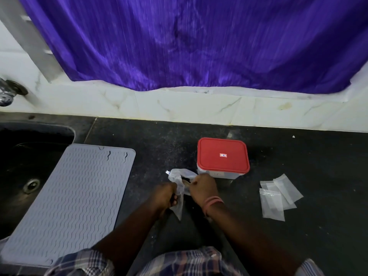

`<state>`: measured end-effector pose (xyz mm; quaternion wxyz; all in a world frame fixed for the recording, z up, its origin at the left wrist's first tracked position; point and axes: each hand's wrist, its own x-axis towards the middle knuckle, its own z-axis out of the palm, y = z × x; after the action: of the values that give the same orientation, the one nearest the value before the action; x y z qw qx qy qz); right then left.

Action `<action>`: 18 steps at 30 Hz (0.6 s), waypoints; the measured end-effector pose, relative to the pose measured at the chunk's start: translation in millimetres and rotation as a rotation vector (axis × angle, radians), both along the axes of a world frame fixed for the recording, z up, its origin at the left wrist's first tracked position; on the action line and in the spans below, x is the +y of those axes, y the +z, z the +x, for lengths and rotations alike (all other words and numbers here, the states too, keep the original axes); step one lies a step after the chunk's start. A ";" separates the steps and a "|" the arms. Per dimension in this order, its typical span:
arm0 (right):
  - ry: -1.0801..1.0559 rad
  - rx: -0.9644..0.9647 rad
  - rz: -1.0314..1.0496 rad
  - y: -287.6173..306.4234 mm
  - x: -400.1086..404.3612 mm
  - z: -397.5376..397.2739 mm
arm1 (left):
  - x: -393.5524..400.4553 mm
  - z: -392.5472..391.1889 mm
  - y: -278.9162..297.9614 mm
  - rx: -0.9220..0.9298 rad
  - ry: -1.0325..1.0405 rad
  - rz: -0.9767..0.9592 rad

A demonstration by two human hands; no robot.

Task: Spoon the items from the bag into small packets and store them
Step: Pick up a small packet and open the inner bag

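A clear plastic bag [177, 181] hangs crumpled between my two hands above the dark counter [318, 166]. My left hand [166, 196] grips its lower part, and my right hand [203, 188] pinches its upper edge. What looks like a spoon bowl [186, 182] shows at the bag's mouth by my right fingers; the blur hides who holds it. Just behind my right hand stands a clear box with a red lid [223, 155], closed. Three small clear packets [276, 196] lie flat and overlapping on the counter to the right.
A grey ribbed mat [75, 196] lies at the left, partly over a dark sink [25, 166]. A tap [8, 92] sits on the far left wall. A purple curtain [199, 42] hangs above the white tiled backsplash.
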<state>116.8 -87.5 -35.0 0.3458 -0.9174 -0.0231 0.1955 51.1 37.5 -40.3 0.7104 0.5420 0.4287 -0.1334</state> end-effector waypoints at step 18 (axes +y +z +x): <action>-0.301 0.081 0.123 3.1 -25.2 4.6 | 9.3 -3.9 -4.4 -0.010 -0.048 0.175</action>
<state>121.4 -112.6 -31.9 0.4275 -0.8789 0.1165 0.1765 47.1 46.7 -44.7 0.6590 0.6129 0.4218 -0.1097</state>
